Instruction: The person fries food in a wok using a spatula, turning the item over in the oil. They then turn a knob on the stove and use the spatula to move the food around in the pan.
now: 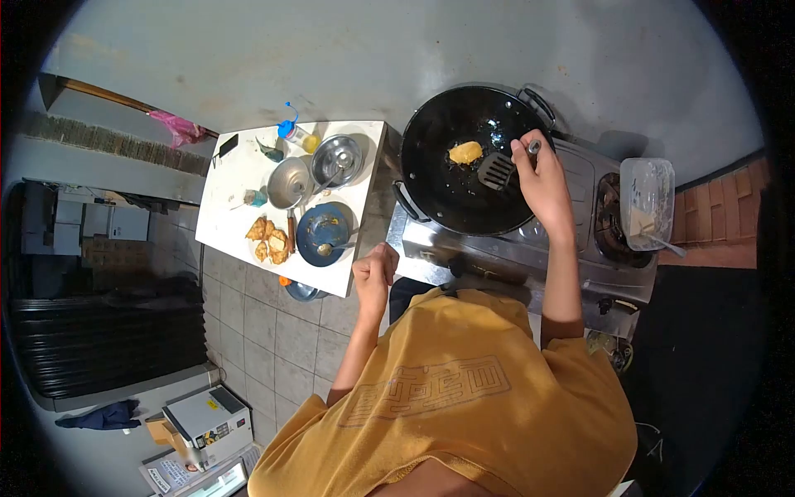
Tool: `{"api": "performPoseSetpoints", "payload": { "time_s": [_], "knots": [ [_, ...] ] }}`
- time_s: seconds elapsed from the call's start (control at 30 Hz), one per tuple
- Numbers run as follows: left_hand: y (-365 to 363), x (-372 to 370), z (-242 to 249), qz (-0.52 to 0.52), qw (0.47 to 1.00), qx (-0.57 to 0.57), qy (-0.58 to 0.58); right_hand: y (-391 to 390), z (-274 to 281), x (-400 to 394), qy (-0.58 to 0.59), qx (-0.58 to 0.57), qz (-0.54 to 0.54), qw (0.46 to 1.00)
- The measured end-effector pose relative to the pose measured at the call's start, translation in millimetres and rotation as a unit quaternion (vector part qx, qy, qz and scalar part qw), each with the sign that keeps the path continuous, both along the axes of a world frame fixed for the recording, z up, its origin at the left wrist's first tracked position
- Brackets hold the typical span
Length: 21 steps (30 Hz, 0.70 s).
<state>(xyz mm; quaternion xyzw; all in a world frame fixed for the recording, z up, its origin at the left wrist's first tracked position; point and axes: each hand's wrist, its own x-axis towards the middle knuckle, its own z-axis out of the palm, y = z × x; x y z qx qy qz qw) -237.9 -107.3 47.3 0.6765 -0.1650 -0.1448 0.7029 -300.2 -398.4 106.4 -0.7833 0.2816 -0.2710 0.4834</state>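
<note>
Head view: right hand [542, 178] clamped on slotted metal spatula [498, 170], frame upper centre, beside yellow fried piece [465, 152] in black wok [472, 161]. Left hand [375, 273] fisted, empty, near white table [240, 178] edge. Risk: oil splash on careless flip; piece likely scorches if left.

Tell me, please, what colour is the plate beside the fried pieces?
The plate is dark blue, seen in the head view.
</note>
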Motion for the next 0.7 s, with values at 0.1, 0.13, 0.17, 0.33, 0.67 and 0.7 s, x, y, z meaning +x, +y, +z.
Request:
{"api": "performPoseSetpoints", "payload": {
  "time_s": [0.1, 0.13, 0.17, 0.33, 0.67, 0.7],
  "knots": [
    [4, -1, -2, 0.02, 1.0, 0.005, -0.001, -1, -5, 1, 0.03, -0.032, 0.003, 0.999],
    [6, -1, -3, 0.03, 1.0, 0.008, -0.003, -1, -6, 2, 0.031, -0.032, 0.004, 0.999],
    [8, -1, -4, 0.029, 1.0, 0.009, -0.002, -1, -7, 3, 0.036, -0.023, 0.005, 0.999],
    [15, -5, -10, 0.047, 0.998, 0.004, 0.034, -3, -11, 8, 0.003, -0.017, 0.002, 1.0],
    [6, -11, -7, 0.049, 0.999, -0.015, 0.02, -9, -8, 3, 0.04, -0.027, 0.014, 0.999],
    [5, -12, -6, 0.042, 0.999, -0.016, 0.014, -8, -7, 4, 0.047, -0.022, 0.016, 0.999]
  ]
}}
